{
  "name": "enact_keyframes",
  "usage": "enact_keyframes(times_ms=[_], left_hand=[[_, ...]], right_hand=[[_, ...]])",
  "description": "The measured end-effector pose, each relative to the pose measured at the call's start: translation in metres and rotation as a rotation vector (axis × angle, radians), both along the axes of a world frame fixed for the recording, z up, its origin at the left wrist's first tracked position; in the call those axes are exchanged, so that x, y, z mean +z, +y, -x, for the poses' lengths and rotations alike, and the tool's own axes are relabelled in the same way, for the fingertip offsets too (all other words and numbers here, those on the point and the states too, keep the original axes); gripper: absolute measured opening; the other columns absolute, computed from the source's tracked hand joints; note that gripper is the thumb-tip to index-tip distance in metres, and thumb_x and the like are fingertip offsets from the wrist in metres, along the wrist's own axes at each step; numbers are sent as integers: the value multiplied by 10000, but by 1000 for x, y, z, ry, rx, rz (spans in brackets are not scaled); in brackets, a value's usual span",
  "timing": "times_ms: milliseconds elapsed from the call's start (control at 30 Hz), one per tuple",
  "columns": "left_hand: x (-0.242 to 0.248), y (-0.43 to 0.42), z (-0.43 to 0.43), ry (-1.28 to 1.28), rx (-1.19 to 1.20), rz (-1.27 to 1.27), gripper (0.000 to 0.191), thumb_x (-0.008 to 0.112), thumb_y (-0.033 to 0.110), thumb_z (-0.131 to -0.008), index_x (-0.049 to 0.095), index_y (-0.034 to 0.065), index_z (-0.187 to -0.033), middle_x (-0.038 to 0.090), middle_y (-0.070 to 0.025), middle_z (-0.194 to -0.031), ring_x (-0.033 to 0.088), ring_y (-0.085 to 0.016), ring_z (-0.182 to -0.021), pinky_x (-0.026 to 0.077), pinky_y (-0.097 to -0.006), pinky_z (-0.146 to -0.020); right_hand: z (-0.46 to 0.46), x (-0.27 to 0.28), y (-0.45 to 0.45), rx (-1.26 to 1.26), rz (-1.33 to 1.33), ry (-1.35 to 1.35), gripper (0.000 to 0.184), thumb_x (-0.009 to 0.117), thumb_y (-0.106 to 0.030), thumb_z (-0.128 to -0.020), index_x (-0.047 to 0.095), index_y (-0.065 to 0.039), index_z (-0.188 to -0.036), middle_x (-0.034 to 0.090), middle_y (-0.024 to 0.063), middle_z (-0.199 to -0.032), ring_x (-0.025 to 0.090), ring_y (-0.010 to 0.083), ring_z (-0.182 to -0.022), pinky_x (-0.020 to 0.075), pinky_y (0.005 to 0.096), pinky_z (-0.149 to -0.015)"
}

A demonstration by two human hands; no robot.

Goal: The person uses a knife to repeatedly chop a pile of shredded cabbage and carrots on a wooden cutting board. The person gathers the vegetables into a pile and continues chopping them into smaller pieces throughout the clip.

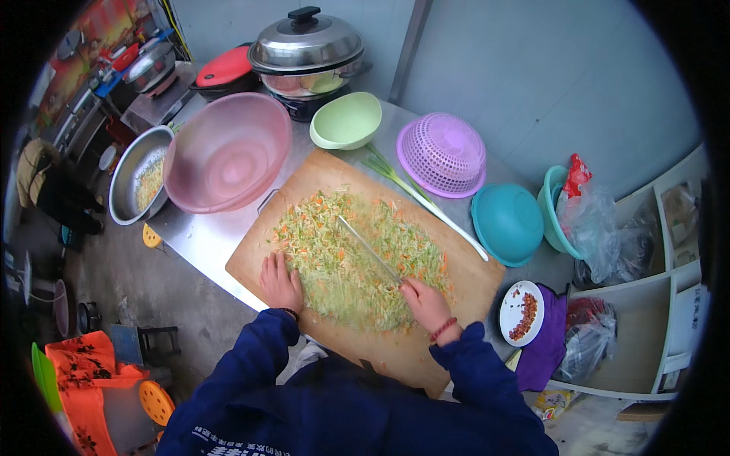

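Note:
A wide heap of finely chopped green and orange vegetables (342, 273) covers much of a large wooden cutting board (325, 171). My right hand (426, 308) grips the handle of a knife (370, 251), whose blade stands edge-down in the middle of the heap and points up and to the left. My left hand (280, 285) lies at the left edge of the heap, fingers somewhat apart, touching the board and the nearest shreds. Long spring onions (428, 202) lie across the board's upper right edge.
Around the board stand a pink plastic basin (228, 154), a metal bowl (121, 194) with chopped vegetables, a green bowl (347, 122), a purple colander (442, 154), an upturned teal bowl (507, 225), a plate of peanuts (510, 302) and a lidded steamer (311, 45). Another person (51, 182) bends over at far left.

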State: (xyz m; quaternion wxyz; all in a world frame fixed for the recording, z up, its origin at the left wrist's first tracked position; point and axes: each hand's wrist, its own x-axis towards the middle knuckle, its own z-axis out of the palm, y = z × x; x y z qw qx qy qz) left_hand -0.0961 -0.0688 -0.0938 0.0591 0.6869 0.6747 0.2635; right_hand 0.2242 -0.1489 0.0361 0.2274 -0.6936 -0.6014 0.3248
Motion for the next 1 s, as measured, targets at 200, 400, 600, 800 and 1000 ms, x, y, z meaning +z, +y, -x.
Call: enact_keyframes(times_ms=[200, 400, 600, 800, 1000], left_hand=[[-1, 4, 0, 17, 6, 19, 592, 619, 205, -891, 460, 27, -1433, 440, -219, -1482, 376, -408, -1393, 283, -518, -1140], [2, 1, -1, 19, -2, -21, 595, 624, 207, -886, 464, 30, -1431, 448, -215, -1478, 378, -405, -1392, 285, -519, -1140], [4, 3, -1, 27, 21, 37, 598, 637, 203, -877, 472, 41, -1428, 453, -214, -1474, 380, -403, -1392, 287, -520, -1140], [1, 2, -2, 18, 11, -23, 588, 636, 213, -882, 479, 47, -1423, 456, -222, -1464, 381, -402, -1388, 293, -520, -1131], [1, 3, -1, 17, -1, -7, 586, 623, 222, -895, 467, 49, -1432, 452, -229, -1462, 379, -413, -1384, 291, -518, -1131]], right_hand=[[-17, 0, 4, 2, -56, -26, 322, 554, -397, -990, 695, -121, -1076, 687, 176, -822, 669, 387, -779, 518, 457, -671], [-18, 2, 5, -23, -20, -85, 315, 558, -391, -989, 698, -121, -1069, 688, 185, -830, 675, 380, -783, 520, 458, -669], [-10, 12, -2, 57, 48, -46, 319, 577, -403, -980, 701, -114, -1037, 681, 180, -823, 666, 380, -771, 514, 458, -667], [0, 14, 3, 48, 39, 6, 316, 577, -402, -979, 697, -113, -1025, 681, 171, -832, 665, 370, -781, 511, 449, -675], [10, 14, -15, 39, 59, -39, 293, 571, -381, -986, 703, -123, -1030, 686, 165, -830, 670, 366, -778, 512, 453, -672]])
